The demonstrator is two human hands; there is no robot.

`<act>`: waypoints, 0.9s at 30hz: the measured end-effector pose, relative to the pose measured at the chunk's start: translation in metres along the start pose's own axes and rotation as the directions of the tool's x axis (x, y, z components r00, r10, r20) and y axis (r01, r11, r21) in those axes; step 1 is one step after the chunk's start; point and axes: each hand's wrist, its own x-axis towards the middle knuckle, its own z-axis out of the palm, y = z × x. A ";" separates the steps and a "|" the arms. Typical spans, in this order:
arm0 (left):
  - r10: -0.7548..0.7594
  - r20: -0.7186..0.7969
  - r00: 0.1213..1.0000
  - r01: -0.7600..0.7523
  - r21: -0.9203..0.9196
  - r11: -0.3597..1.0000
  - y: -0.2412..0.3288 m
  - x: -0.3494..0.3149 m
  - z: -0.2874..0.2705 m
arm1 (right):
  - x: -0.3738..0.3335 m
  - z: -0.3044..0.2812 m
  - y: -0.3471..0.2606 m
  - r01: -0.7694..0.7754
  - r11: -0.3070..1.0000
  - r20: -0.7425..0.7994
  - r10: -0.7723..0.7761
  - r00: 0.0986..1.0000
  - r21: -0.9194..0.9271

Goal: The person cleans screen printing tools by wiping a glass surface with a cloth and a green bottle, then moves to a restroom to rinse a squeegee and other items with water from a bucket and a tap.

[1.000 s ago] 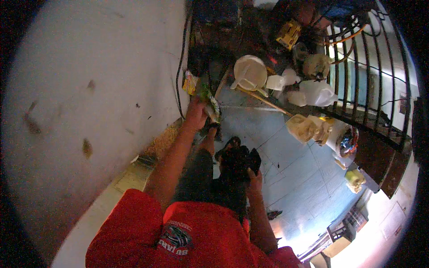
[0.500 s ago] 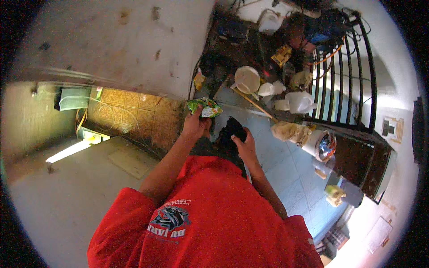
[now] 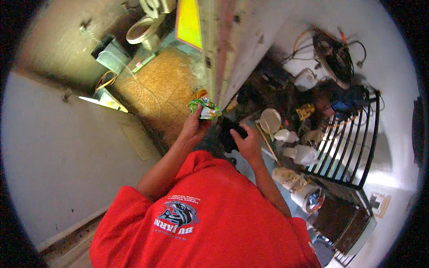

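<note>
My left hand (image 3: 196,126) is closed around a crumpled green and white plastic packet (image 3: 206,110). Something orange-brown shows just past the packet's top edge; I cannot make out whether it is part of it. My right hand (image 3: 248,140) grips a black, soft-looking bundle (image 3: 229,133), apparently cloth, with the thumb and fingers bent at its near edge. The bundle hangs close in front of me, and its lower part merges with the dark background. Both hands are held side by side in front of my red shirt.
A wall edge (image 3: 214,58) stands straight ahead. Left of it lies a brown tiled floor (image 3: 165,85) with a toilet (image 3: 145,33) farther off. Clutter fills the right: a white bucket (image 3: 270,120), a stick (image 3: 267,140), a plastic jug (image 3: 306,155), a filled pail (image 3: 308,198) and a black metal rack (image 3: 344,143).
My view has swung left, bringing the tiled room and toilet into sight while the clutter shifts right. Both hands keep hold of the packet and the black bundle.
</note>
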 end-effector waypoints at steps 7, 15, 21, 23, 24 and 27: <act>0.126 0.032 0.991 -0.127 0.014 0.992 0.099 0.009 -0.053 | 0.074 0.061 -0.119 0.373 0.927 0.297 -0.367 0.881 0.038; 0.107 -0.114 0.988 -0.115 -0.069 0.991 0.218 0.028 -0.160 | 0.153 0.217 -0.205 0.359 0.922 0.262 -0.386 0.884 0.146; 0.330 -0.578 0.746 -0.234 0.236 0.943 0.312 0.003 -0.196 | 0.199 0.284 -0.279 0.507 0.854 0.516 -0.490 0.702 0.121; 0.851 -0.343 0.397 -0.415 0.760 0.500 0.341 -0.012 -0.215 | 0.215 0.294 -0.312 0.645 0.763 0.644 -0.517 0.563 0.048; 0.975 -0.108 0.195 -0.380 0.908 0.177 0.358 -0.021 -0.215 | 0.227 0.299 -0.322 0.687 0.722 0.682 -0.545 0.488 0.085; 0.750 0.366 0.550 -0.519 0.854 -0.036 0.412 -0.049 -0.199 | 0.260 0.315 -0.363 0.790 0.573 0.778 -0.591 0.213 0.219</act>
